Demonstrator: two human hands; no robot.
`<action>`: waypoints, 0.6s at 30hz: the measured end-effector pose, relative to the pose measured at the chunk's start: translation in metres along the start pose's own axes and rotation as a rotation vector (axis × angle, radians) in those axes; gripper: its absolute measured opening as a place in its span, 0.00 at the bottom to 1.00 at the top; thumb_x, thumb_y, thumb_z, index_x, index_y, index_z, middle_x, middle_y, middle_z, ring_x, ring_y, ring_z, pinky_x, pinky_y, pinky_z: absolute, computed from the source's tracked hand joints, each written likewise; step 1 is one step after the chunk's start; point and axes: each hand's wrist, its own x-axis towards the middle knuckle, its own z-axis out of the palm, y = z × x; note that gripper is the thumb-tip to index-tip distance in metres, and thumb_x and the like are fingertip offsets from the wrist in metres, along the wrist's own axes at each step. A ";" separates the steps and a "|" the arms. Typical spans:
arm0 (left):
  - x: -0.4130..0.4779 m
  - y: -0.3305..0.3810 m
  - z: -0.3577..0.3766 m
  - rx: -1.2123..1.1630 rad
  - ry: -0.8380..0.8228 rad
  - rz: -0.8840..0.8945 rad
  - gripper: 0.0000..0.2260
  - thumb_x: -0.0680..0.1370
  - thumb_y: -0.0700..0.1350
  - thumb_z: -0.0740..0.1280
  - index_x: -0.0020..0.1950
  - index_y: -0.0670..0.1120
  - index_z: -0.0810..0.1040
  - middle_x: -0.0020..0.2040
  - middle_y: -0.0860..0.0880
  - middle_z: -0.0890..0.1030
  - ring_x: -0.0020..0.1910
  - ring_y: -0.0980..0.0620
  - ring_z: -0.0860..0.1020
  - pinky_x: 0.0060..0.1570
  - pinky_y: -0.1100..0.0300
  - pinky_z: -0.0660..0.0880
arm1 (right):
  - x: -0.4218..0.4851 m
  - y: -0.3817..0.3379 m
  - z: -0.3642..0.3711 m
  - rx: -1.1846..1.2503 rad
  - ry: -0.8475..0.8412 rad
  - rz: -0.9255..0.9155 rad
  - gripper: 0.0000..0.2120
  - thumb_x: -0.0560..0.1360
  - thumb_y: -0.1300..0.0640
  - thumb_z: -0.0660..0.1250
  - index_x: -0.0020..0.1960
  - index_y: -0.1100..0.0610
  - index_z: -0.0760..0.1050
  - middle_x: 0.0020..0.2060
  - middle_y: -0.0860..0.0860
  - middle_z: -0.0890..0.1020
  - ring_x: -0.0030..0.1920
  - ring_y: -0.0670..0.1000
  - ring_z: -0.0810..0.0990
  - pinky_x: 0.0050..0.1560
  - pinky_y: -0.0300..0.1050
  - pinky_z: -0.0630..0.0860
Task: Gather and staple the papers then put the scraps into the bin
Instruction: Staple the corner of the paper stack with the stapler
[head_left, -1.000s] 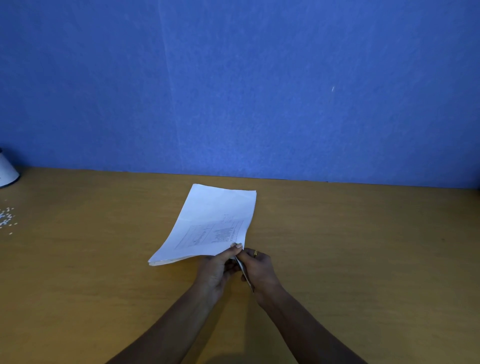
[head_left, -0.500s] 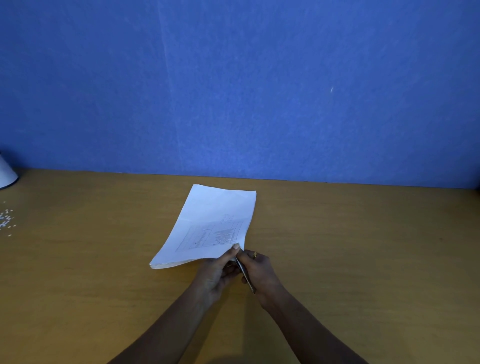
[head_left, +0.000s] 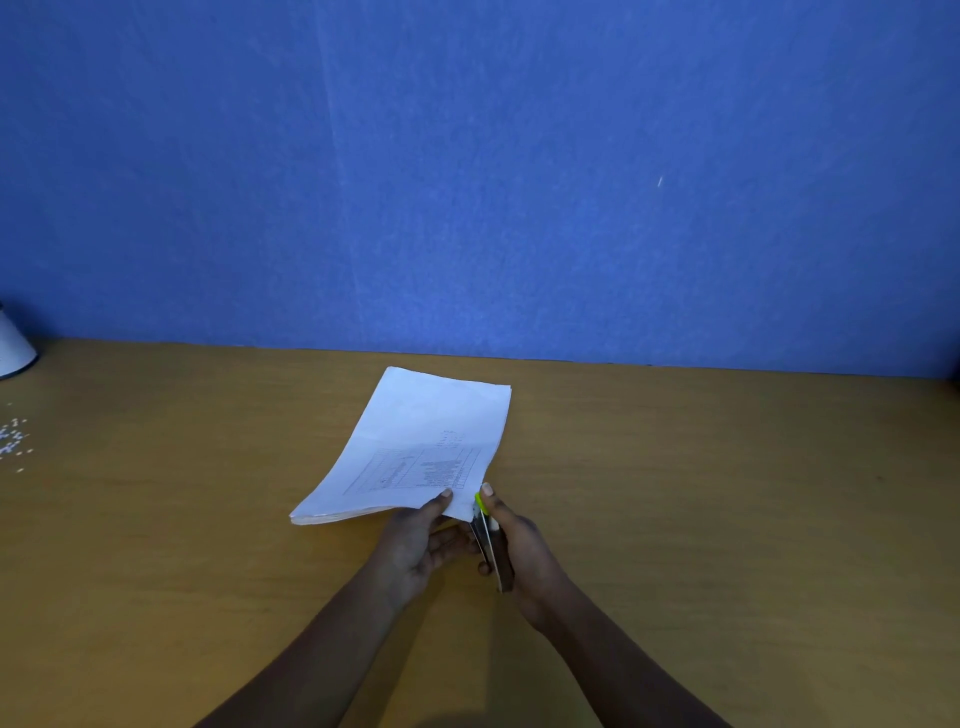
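Since a second earlier the right hand (head_left: 519, 545) had drawn back a little from the sheets, so that the slim metal stapler with its yellow-green tip (head_left: 488, 540) showed more plainly at the near right corner; the paper itself had barely shifted.

Behind everything stood the flat blue wall (head_left: 467, 182), and below it the wide tan wooden table (head_left: 727, 493). On that table, roughly at its middle, lay the stack of white printed papers (head_left: 421, 441), angled away to the left, its near edge lifted slightly and fanned into layers. The left hand (head_left: 415, 540) was closed on that near edge, thumb on top and fingers underneath. The right hand was wrapped around the stapler, thumb pressed along it, the tip touching the corner of the sheets. Whether the stapler's mouth had already bitten through I could not tell. At the far left edge stood part of a white cone-shaped object (head_left: 13, 348), perhaps the bin, and near it a scatter of tiny white paper scraps (head_left: 13, 434), well apart from the stack.

To staple well, I judged, the left hand should square the fanned edges first, the corner should sit fully inside the mouth, and the squeeze should be firm and single.
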 end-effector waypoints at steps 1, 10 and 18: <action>0.000 0.001 0.000 -0.007 0.008 0.002 0.09 0.77 0.39 0.64 0.56 0.44 0.72 0.46 0.42 0.80 0.42 0.44 0.80 0.37 0.54 0.81 | 0.001 0.000 -0.001 0.016 -0.001 0.002 0.22 0.72 0.38 0.63 0.46 0.58 0.79 0.34 0.52 0.78 0.32 0.48 0.74 0.31 0.40 0.68; 0.007 0.004 -0.007 -0.001 0.102 0.042 0.17 0.72 0.31 0.67 0.59 0.42 0.71 0.47 0.46 0.79 0.43 0.48 0.78 0.29 0.63 0.79 | 0.007 0.004 -0.010 0.080 0.079 0.046 0.23 0.73 0.39 0.63 0.48 0.58 0.79 0.36 0.53 0.78 0.30 0.47 0.73 0.29 0.39 0.68; 0.005 0.008 -0.013 0.064 0.151 0.058 0.17 0.70 0.30 0.70 0.56 0.41 0.73 0.45 0.46 0.79 0.42 0.48 0.79 0.28 0.64 0.78 | 0.022 -0.006 -0.036 -0.135 0.278 -0.002 0.20 0.75 0.42 0.62 0.34 0.57 0.72 0.29 0.52 0.73 0.28 0.48 0.71 0.30 0.38 0.67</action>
